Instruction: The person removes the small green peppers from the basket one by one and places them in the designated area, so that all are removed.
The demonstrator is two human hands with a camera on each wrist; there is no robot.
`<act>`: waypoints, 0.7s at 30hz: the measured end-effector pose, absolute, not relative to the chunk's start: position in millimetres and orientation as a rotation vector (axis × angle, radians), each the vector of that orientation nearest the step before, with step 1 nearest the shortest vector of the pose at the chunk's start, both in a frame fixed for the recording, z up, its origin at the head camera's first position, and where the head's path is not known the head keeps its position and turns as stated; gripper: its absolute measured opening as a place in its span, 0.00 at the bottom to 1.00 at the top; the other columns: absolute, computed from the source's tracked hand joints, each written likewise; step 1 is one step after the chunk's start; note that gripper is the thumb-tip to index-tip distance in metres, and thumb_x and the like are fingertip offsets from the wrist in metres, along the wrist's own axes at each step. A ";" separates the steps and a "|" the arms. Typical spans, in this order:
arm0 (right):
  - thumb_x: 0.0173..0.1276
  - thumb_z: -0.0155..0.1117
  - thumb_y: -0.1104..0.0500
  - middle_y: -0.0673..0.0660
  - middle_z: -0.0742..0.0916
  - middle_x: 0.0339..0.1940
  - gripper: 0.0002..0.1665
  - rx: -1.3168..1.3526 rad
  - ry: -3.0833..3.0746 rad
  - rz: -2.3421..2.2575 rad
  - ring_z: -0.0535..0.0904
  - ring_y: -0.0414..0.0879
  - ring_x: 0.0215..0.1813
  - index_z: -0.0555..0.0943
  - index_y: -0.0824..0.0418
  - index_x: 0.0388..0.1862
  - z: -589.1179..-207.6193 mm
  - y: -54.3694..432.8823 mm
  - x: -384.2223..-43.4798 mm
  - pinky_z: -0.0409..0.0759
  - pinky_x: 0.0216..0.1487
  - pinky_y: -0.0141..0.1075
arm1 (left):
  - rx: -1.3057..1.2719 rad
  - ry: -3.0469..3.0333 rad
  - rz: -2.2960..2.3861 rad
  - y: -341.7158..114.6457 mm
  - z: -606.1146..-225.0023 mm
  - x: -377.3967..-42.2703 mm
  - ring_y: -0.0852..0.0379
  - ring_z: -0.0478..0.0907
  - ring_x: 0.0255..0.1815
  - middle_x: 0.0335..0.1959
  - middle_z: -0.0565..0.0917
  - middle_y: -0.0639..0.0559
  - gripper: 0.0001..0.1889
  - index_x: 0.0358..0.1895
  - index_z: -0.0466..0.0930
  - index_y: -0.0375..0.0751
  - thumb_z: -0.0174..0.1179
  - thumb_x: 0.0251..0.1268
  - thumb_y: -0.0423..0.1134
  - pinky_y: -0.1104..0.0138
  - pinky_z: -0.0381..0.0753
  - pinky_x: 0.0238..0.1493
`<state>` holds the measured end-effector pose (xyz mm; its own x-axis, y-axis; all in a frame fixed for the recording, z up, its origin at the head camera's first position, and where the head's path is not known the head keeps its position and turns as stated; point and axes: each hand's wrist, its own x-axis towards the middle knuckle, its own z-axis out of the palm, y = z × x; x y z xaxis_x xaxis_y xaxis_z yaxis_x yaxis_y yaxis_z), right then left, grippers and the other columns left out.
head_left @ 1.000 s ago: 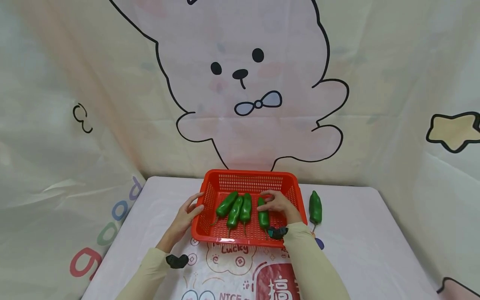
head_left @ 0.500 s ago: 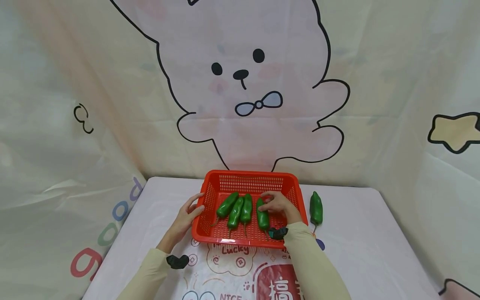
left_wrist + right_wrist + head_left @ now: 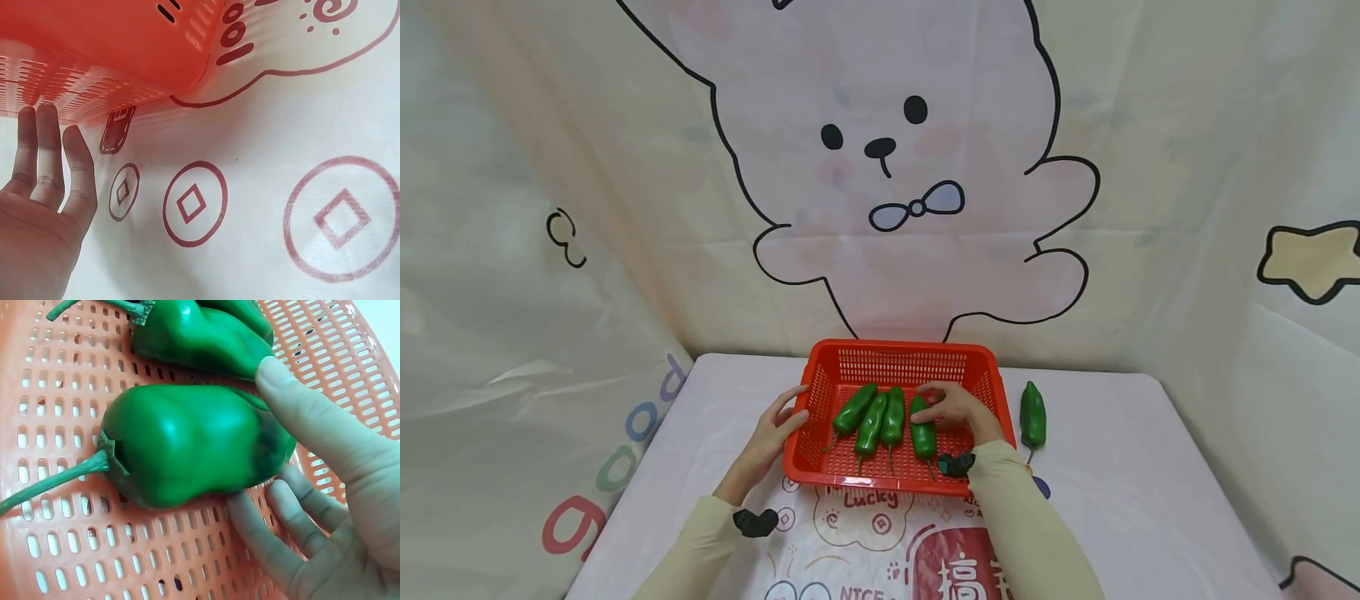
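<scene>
My left hand (image 3: 770, 437) rests against the left side of a red perforated plastic basket (image 3: 901, 485). In the left wrist view its straight fingers (image 3: 49, 159) touch the outer wall. Inside the basket, my right hand (image 3: 958, 411) holds a green pepper (image 3: 923, 442) near its tip. The right wrist view shows the thumb (image 3: 312, 415) along one side of this pepper (image 3: 187, 444) and the fingers along the other, with its stem pointing away from the palm. Several more green peppers (image 3: 870, 427) lie side by side left of it, stems toward me.
One green pepper (image 3: 1032, 417) lies on the white table (image 3: 1120, 483) just outside the basket's right wall. Printed red drawings mark the tablecloth in front. A curtain (image 3: 895, 275) with a cartoon animal hangs close behind the basket.
The pepper at my right hand has shifted slightly left, toward the other peppers, with the hand moving along. My left hand and the basket have stayed in place.
</scene>
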<state>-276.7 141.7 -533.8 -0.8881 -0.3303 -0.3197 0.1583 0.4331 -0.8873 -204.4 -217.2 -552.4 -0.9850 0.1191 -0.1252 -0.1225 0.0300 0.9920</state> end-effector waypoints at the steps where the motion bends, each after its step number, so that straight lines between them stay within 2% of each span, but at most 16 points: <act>1: 0.58 0.81 0.64 0.68 0.78 0.56 0.37 -0.164 2.251 -1.437 0.76 0.59 0.56 0.77 0.67 0.66 -533.8 141.7 -277.4 0.85 0.48 0.48 | -0.006 2.122 2.073 -217.3 -552.5 -204.5 0.33 0.73 0.64 0.68 0.70 0.34 0.30 0.77 0.63 0.55 0.60 0.76 0.43 0.49 0.82 0.52; 11: 0.57 0.81 0.64 0.64 0.81 0.53 0.37 -0.281 2.279 -1.345 0.79 0.56 0.52 0.77 0.66 0.66 -535.9 141.6 -281.9 0.86 0.48 0.46 | -0.013 2.123 2.067 -218.2 -553.1 -204.2 0.34 0.73 0.63 0.67 0.71 0.34 0.29 0.76 0.64 0.56 0.60 0.76 0.44 0.50 0.83 0.51; 21: 0.57 0.79 0.67 0.63 0.82 0.53 0.33 -0.228 2.259 -1.436 0.79 0.56 0.53 0.80 0.66 0.63 -539.0 142.5 -282.9 0.85 0.47 0.46 | -0.021 2.128 2.065 -217.3 -552.8 -204.2 0.34 0.73 0.64 0.69 0.70 0.34 0.30 0.76 0.64 0.56 0.61 0.75 0.45 0.51 0.83 0.52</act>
